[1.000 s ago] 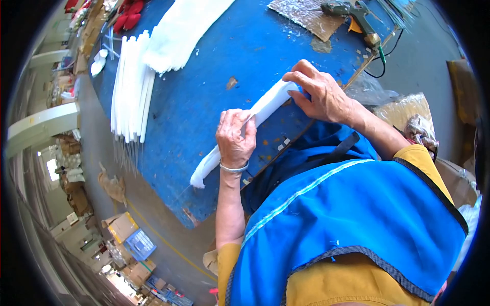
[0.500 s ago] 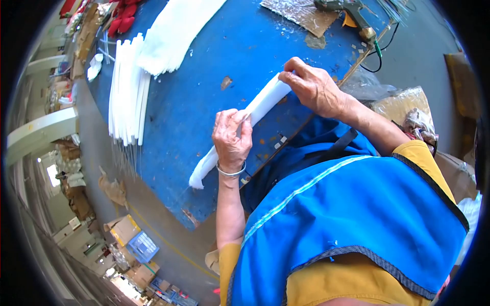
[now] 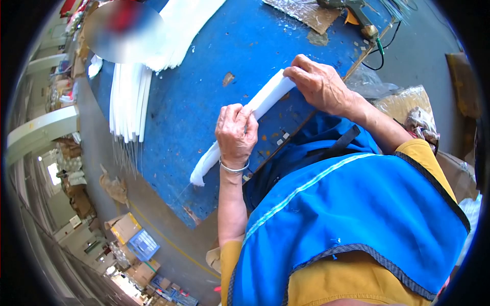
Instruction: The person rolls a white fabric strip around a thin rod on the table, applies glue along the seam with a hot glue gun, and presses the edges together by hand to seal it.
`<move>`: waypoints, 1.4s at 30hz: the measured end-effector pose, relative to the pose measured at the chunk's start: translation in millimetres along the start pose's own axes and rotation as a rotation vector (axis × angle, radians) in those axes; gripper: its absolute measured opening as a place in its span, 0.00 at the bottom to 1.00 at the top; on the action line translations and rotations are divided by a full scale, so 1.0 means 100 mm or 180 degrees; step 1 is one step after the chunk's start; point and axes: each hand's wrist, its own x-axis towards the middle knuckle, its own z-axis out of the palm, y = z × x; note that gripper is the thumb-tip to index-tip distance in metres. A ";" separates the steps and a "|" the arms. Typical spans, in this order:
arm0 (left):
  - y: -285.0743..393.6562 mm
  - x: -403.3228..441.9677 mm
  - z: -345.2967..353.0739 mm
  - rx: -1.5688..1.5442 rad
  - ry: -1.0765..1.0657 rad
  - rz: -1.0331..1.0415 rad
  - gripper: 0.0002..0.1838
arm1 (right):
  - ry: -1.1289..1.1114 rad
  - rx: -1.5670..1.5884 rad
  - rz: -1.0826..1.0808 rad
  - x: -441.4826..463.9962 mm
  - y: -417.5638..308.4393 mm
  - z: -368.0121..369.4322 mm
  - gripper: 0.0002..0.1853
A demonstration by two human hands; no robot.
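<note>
Overhand, left grip (image 3: 236, 131) clasps white roll (image 3: 268, 96) midway; right grip (image 3: 320, 85) pinches upper end.

A dark-edged blue apron (image 3: 347, 204), yellow shirt (image 3: 352, 278) and silvery bangle (image 3: 234, 170) are worn

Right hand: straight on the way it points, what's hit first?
Probably the white sheet on the blue table, setting aside the white roll already in its grasp. The right hand points up and left in the picture, across bare tabletop; height is unclear, so it might pass above.
</note>
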 end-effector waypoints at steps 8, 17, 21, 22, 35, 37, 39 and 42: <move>-0.01 -0.01 0.00 -0.0005 -0.0046 0.0023 0.12 | -0.0107 0.1547 0.1871 0.04 0.01 -0.15 0.09; -0.01 -0.02 0.03 -0.0004 0.0004 -0.0033 0.06 | -0.0098 0.0902 0.1712 0.08 -0.05 0.07 0.12; -0.02 -0.01 -0.01 0.0032 0.0169 0.0038 0.03 | -0.0126 0.1123 0.1727 0.15 -0.01 0.11 0.10; 0.02 -0.02 0.01 -0.0135 0.0186 -0.0077 0.03 | -0.0136 0.1003 0.1729 0.14 0.00 0.05 0.10; -0.09 0.03 -0.17 -0.1670 -0.0538 -0.1722 0.02 | -0.0252 0.1168 0.1856 0.16 -0.04 0.00 0.13; -0.07 0.11 -0.20 -0.1722 -0.0730 -0.1905 0.03 | -0.0277 0.1172 0.1861 0.15 -0.03 -0.02 0.13; -0.15 0.11 -0.19 -0.1847 -0.0764 -0.1966 0.04 | -0.0321 0.1175 0.1832 0.15 -0.02 -0.02 0.13; -0.18 0.10 -0.18 -0.1996 -0.0698 -0.2026 0.04 | -0.0366 0.1151 0.1811 0.14 0.01 -0.01 0.13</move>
